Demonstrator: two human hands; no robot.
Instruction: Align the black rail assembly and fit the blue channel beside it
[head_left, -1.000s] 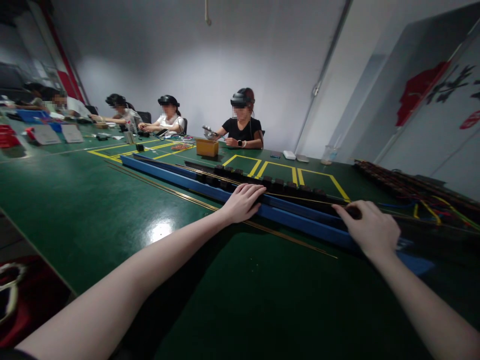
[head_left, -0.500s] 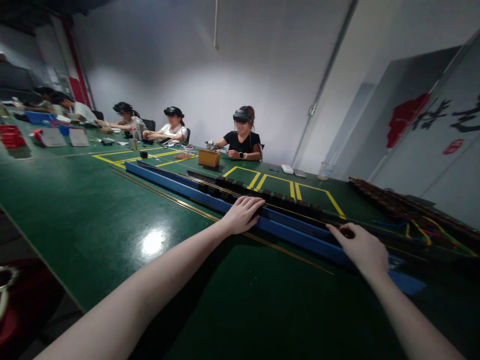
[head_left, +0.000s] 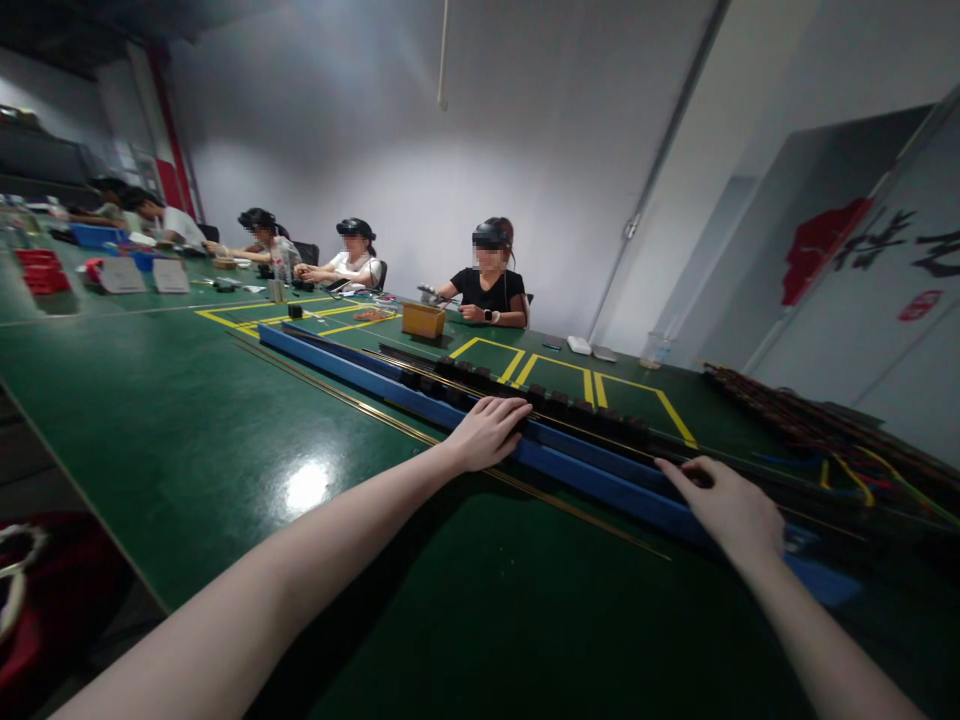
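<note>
A long blue channel runs diagonally across the green table, with thin brass-coloured rods lying along its top. My left hand is closed over the channel near its middle, fingers across the top and thumb on the near side. What lies under the fingers is hidden. Farther right, my right hand pinches a thin rod between thumb and forefinger above the channel. Dark blocks stand in a row just behind the channel. More loose thin rods lie on the table along its near side.
Yellow tape outlines mark the table beyond the channel. A yellow-brown box stands before a co-worker in black. Bundled dark strips with coloured wires lie at right. Other people sit farther left.
The view has shifted slightly, so the scene sits a little lower and to the right. Both hands keep practically the same places on the channel and rod.
</note>
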